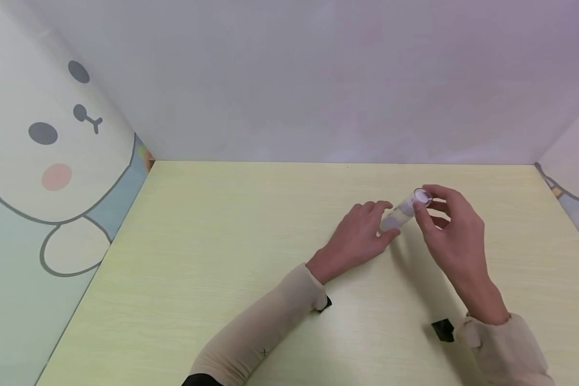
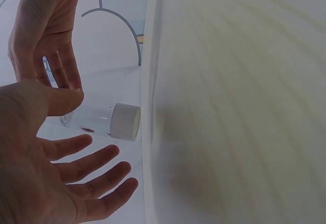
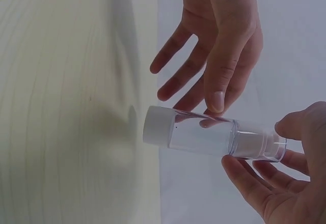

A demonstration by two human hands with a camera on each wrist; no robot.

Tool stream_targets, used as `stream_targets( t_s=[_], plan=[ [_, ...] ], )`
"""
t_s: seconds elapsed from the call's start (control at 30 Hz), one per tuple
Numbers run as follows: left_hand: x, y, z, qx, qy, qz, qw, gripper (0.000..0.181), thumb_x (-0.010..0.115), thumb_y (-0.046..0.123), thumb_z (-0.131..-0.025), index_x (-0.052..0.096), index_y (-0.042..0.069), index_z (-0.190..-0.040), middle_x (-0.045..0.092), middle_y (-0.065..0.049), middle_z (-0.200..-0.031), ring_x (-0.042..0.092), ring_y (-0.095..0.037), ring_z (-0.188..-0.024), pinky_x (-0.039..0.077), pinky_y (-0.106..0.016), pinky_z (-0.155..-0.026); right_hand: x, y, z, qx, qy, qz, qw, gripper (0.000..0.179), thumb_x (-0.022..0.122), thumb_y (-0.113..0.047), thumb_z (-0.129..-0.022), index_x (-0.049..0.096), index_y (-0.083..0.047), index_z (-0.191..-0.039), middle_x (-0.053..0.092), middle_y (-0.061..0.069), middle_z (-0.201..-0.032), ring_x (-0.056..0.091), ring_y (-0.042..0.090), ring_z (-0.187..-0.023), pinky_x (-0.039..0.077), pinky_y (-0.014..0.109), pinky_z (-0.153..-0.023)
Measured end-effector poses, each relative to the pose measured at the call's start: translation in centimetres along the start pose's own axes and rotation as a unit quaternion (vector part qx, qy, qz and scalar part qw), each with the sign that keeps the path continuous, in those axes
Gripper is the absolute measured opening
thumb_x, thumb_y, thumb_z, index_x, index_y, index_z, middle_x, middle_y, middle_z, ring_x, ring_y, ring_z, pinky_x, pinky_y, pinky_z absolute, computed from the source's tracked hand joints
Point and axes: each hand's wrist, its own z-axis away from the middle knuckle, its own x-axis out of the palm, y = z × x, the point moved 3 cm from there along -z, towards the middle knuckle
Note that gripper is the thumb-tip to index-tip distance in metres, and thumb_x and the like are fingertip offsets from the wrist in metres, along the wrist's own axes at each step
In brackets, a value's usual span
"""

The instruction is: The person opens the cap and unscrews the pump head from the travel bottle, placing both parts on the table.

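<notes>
A slim clear bottle (image 1: 398, 216) is held tilted at the right of the table. It has a white end (image 3: 158, 126) that points down and a clear cap section (image 3: 275, 146) at the other end. My right hand (image 1: 457, 231) pinches that upper section between thumb and fingers. Around the bottle's lower part, my left hand (image 1: 359, 236) is spread with thumb and fingers apart. Its fingers (image 2: 97, 163) are nearly straight in the left wrist view, and its thumb overlaps the clear body.
The pale wood-grain table (image 1: 198, 230) lies beneath both hands. A plain light wall (image 1: 318, 80) rises at the back edge. On the left is a panel (image 1: 9, 300) with a cartoon animal; a similar one stands at the right. Both forearms wear beige sleeves (image 1: 265, 321).
</notes>
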Motion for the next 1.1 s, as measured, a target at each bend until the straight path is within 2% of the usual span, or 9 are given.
stream_targets(
  t_s=[0.33,0.67,1.1],
  plan=[
    [0.0,-0.1,0.1,-0.002,0.005,0.038,0.9993,0.045,0.07,0.034,-0.101,0.057,0.016,-0.14,0.066,-0.002,-0.126,0.055,-0.012,-0.097,0.043,-0.018,-0.076,0.3,-0.1,0.3,0.021,-0.014,-0.019,0.9995,0.04,0.073,-0.007,-0.096,0.066,-0.009,-0.135,0.067,0.003,-0.123,0.059,-0.022,-0.099,0.048,-0.002,-0.076],
    [-0.2,0.0,0.1,-0.005,0.018,0.056,0.9982,0.039,0.071,0.027,-0.101,0.058,0.015,-0.136,0.068,-0.001,-0.126,0.059,-0.011,-0.099,0.044,-0.016,-0.077,0.3,-0.5,0.6,0.028,-0.023,-0.043,0.9984,0.038,0.071,-0.009,-0.098,0.065,-0.008,-0.135,0.062,-0.019,-0.12,0.064,-0.016,-0.099,0.051,0.002,-0.079],
    [-0.6,0.2,0.5,-0.003,0.034,0.071,0.9969,0.038,0.071,0.028,-0.101,0.058,0.016,-0.134,0.068,0.001,-0.125,0.061,-0.009,-0.1,0.047,-0.017,-0.079,0.3,-1.0,0.6,0.02,-0.017,-0.073,0.997,0.037,0.07,-0.006,-0.098,0.066,-0.009,-0.135,0.064,-0.018,-0.124,0.067,-0.009,-0.103,0.053,0.004,-0.08]
  ],
)
